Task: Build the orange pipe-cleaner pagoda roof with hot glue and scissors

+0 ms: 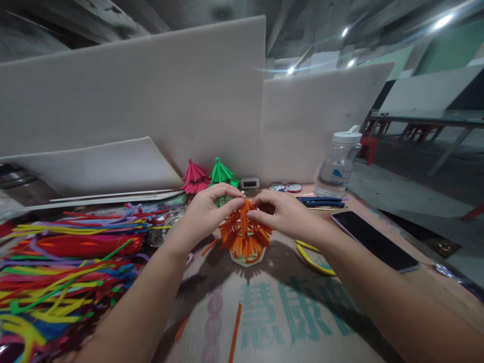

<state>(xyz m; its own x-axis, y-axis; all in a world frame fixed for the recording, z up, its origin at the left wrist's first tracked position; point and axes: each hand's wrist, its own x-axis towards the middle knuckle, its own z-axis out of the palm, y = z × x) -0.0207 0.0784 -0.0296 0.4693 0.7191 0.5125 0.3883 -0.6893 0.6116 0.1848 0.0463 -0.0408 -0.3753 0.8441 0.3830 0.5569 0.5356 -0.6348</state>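
An orange pipe-cleaner tree stands upright on a pale base in the middle of the table. With thumb and fingers, my left hand pinches it near the top, beside its whitish tip. From the other side, my right hand grips the upper strands, its thumb against them. Fingers partly cover the upper part of the tree. Loose orange pieces lie around it, among them a strip in front and a shorter one to the left.
Heaps of coloured pipe cleaners cover the left side. Behind stand a pink tree, a green tree and a small display device. To the right are a water bottle, a phone and a yellow pipe cleaner. White boards rise behind.
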